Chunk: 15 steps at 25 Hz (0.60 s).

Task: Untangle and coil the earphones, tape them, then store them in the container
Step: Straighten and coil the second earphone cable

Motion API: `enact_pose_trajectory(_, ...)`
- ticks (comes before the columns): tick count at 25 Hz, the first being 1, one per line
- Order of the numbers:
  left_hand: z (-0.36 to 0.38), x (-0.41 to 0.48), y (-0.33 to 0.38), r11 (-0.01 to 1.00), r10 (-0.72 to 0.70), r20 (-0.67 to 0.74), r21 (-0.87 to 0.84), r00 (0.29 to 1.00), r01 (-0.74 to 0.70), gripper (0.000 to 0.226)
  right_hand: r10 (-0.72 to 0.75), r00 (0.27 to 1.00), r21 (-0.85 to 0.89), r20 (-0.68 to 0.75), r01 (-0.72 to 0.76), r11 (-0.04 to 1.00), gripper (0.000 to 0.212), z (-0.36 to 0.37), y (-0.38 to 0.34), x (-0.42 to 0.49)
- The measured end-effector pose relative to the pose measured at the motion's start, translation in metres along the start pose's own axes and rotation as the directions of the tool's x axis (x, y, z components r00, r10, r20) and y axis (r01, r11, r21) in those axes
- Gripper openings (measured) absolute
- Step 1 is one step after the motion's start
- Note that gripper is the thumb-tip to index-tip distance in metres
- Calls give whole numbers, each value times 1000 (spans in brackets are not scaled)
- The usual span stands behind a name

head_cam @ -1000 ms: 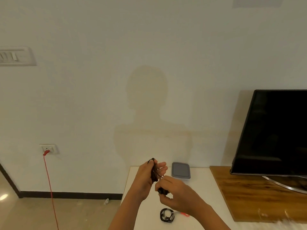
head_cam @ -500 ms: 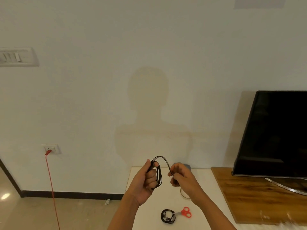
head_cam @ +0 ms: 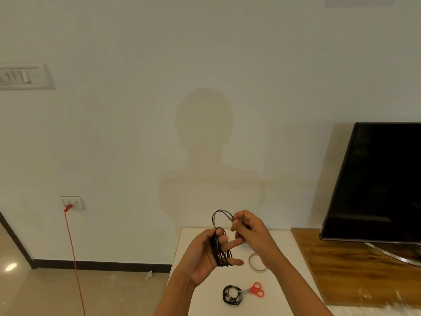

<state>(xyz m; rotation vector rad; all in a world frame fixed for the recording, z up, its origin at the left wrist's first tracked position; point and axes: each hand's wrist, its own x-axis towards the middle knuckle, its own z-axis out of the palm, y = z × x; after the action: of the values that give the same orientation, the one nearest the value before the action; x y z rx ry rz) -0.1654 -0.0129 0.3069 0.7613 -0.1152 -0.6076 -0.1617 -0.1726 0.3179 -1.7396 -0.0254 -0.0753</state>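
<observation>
Black earphones (head_cam: 220,252) are wound in loops round the fingers of my left hand (head_cam: 206,254), which is raised above the white table (head_cam: 196,295). My thumb holds the loops in place while two fingers point right. My right hand (head_cam: 249,233) pinches the free end of the cable, which arches up from the coil. A second coiled pair of black earphones (head_cam: 232,294) lies on the table below. A clear tape roll (head_cam: 257,262) lies to the right of the coil. The grey container is hidden behind my right hand.
Red-handled scissors (head_cam: 256,289) lie beside the coiled pair. A wooden stand (head_cam: 355,265) with a black television (head_cam: 382,181) adjoins the table on the right. A red cord (head_cam: 73,252) hangs from a wall socket at the left.
My right hand has drawn the cable end up and over the left hand, adding a loop. My left fingers have spread out. The grey container has passed from sight behind my right hand.
</observation>
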Motion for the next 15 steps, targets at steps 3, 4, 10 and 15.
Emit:
enact_pose_trajectory(3,-2,4,2,995,70,-110,-65,991,-78,24,135,985,31,105,-139,990,13,2,4,-3)
enact_pose_trajectory(4,-4,5,3,992,73,-135,-90,988,-85,30,168,976,29,140,-174,984,13,3,7,-5)
enact_pose_trajectory(10,-8,11,9,973,123,-152,-176,981,-149,39,184,936,86,299,-218,972,20,6,19,-15)
enact_pose_trajectory(15,-10,13,12,975,164,-126,-131,978,-181,42,168,959,134,229,-202,970,32,10,12,-10)
